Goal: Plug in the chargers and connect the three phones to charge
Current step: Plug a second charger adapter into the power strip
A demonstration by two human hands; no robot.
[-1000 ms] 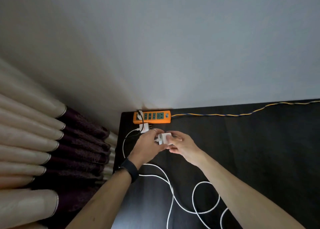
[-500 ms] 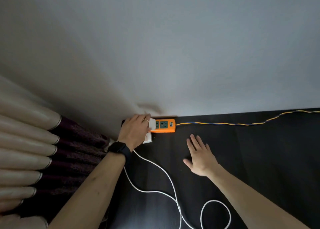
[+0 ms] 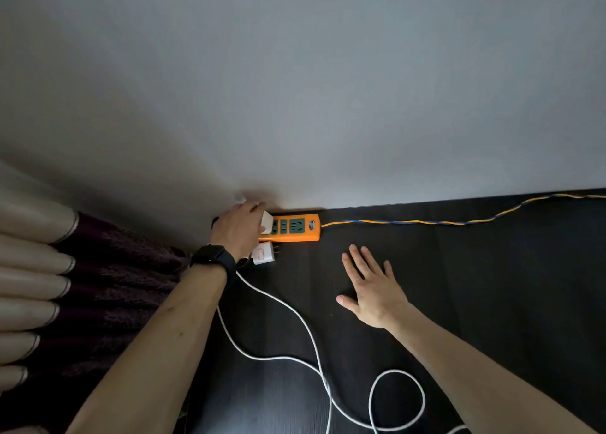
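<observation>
Head view: on the tabletop point(image 3: 492, 286), the left hand point(image 3: 237, 230) has carried the white charger point(image 3: 267, 219) from in front of the orange power strip point(image 3: 295, 228) to its left end, fingers curled round it. The right hand point(image 3: 373, 295) has let go and lies flat, fingers spread, in front of the strip. I judge this plug is seating; a second charger point(image 3: 264, 253) lies loose just in front of that end, and I see no phones.

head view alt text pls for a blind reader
A person's left hand holds a white charger at an orange power strip, while the right hand rests flat on the dark table. A second charger lies beside the strip.
</observation>
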